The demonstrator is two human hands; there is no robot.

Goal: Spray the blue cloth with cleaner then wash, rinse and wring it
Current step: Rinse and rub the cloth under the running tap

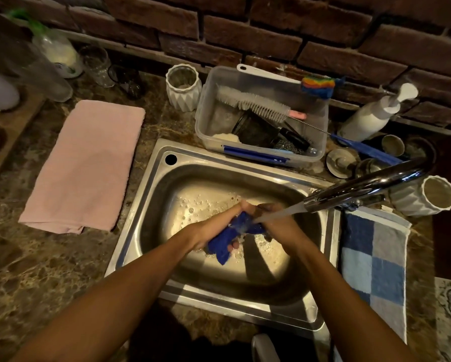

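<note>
Blue cloth (228, 235), bunched, sits over the steel sink (146, 205), with the left hand (214, 226) and right hand (276, 223) both grasping it under water running from the tap (370, 184).

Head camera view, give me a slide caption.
Both hands scrub the blue cloth under the running tap over the sink.
</note>
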